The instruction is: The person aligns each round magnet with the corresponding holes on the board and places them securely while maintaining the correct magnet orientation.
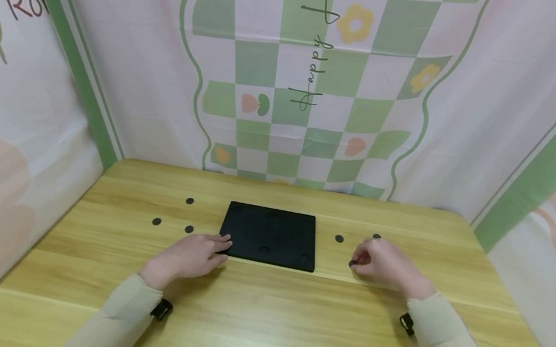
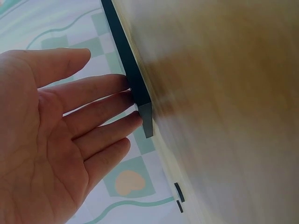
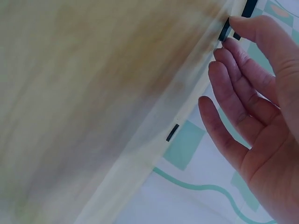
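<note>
Pinching a thin disc (image 3: 225, 30), right fingers (image 3: 251, 66) curl while straight left fingers (image 2: 99, 87) touch a rectangular board (image 1: 270, 236).

One black board (image 1: 271, 234); at least two round marks (image 1: 264, 250) on it, others too faint to count. Black discs (image 1: 157, 221): six total, three on each side of board, one of these six pinched by a hand. Hands: two, one left hand (image 1: 194, 254), one right hand (image 1: 388, 264). Sleeves (image 1: 128, 307): two. Black wrist devices (image 1: 162, 309): two, one per arm. Wooden table (image 1: 254, 321): one. Yellow flowers (image 1: 346, 23) on checkered cloth (image 1: 298, 61): at least two.
</note>
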`<action>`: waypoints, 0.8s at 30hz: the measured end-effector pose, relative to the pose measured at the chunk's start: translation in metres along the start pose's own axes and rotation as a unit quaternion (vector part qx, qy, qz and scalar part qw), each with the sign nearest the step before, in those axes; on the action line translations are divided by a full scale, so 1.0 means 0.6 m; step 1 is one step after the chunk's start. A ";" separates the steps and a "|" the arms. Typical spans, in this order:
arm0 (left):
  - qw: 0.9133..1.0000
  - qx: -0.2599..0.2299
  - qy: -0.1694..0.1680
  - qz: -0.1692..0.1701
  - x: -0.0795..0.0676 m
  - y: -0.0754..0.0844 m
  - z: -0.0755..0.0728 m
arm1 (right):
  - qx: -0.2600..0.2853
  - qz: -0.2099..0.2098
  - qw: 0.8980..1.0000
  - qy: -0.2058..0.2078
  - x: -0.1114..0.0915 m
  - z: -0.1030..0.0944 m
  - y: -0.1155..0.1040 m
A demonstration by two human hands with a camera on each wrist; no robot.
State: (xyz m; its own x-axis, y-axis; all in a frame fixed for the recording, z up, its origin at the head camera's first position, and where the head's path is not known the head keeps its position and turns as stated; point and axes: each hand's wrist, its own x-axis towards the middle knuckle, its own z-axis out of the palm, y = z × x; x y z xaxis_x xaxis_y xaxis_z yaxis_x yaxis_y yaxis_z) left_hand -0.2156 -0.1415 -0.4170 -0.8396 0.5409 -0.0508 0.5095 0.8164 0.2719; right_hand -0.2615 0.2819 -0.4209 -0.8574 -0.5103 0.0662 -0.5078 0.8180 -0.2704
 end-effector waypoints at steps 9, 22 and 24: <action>1.000 0.000 -0.004 -0.009 0.003 0.003 -0.001 | 0.008 -0.023 1.000 0.007 0.001 0.002 0.007; 1.000 -0.006 -0.002 -0.011 -0.002 0.008 -0.005 | 0.035 -0.025 0.999 -0.007 0.003 0.001 0.010; 1.000 -0.007 -0.002 -0.012 -0.002 0.007 -0.004 | 0.041 -0.026 0.999 -0.009 0.003 0.000 0.008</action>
State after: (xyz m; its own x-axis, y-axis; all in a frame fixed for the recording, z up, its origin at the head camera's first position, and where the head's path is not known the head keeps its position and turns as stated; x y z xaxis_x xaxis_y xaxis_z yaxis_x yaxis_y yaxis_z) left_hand -0.2129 -0.1390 -0.4132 -0.8502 0.5228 -0.0614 0.4873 0.8258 0.2840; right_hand -0.2657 0.2849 -0.4222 -0.8285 -0.5562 0.0653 -0.5419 0.7667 -0.3443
